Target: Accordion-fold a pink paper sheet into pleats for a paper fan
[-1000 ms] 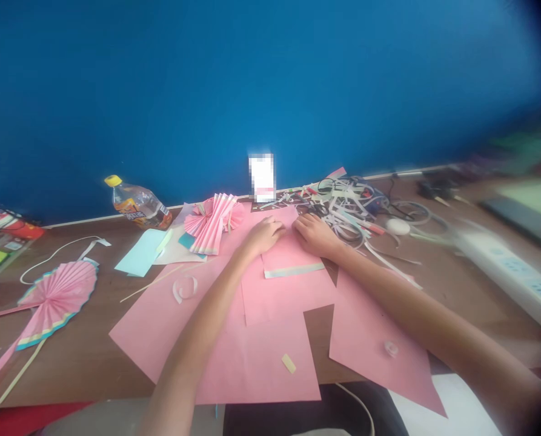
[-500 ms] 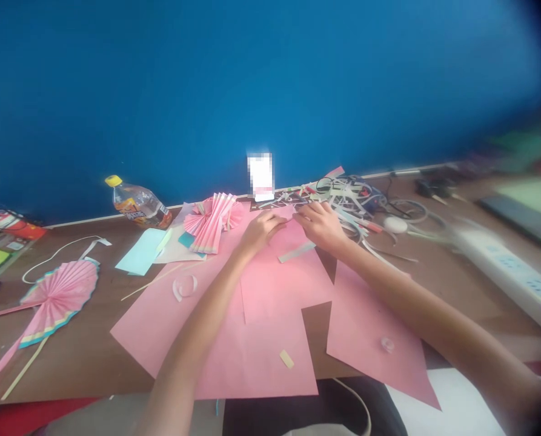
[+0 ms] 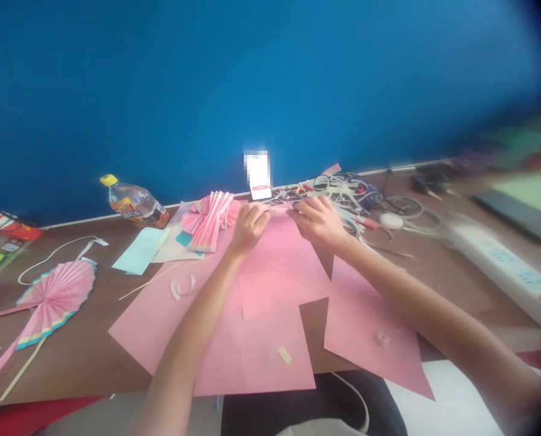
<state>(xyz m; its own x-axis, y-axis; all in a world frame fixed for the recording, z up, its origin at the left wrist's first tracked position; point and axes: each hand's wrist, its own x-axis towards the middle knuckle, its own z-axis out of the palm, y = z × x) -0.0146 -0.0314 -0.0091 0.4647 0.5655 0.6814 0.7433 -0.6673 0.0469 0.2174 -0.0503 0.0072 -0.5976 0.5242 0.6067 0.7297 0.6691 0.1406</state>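
Both my hands are at the far edge of a pink paper sheet (image 3: 274, 278) lying on the table. My left hand (image 3: 251, 227) is closed, pinching the sheet's far edge between thumb and fingers. A short way to the right, my right hand (image 3: 318, 223) is closed on the same edge. A narrow band of the edge runs between the two hands; the fingertips are partly hidden. More pink sheets lie beneath and to the right, among them one under my right forearm (image 3: 370, 321). A folded pink paper fan (image 3: 211, 221) lies beyond my left hand.
A pleated pink fan (image 3: 59, 297) lies at the left, near a tipped drink bottle (image 3: 136, 203) and light-blue paper (image 3: 140, 251). A phone (image 3: 258, 175) leans on the blue wall. Tangled paper strips (image 3: 343, 191) and a power strip (image 3: 506, 266) are at the right.
The pale strip that lay on the pink sheet near my right hand no longer shows. My hands have shifted slightly, still on the far edge, and the view has moved a little.
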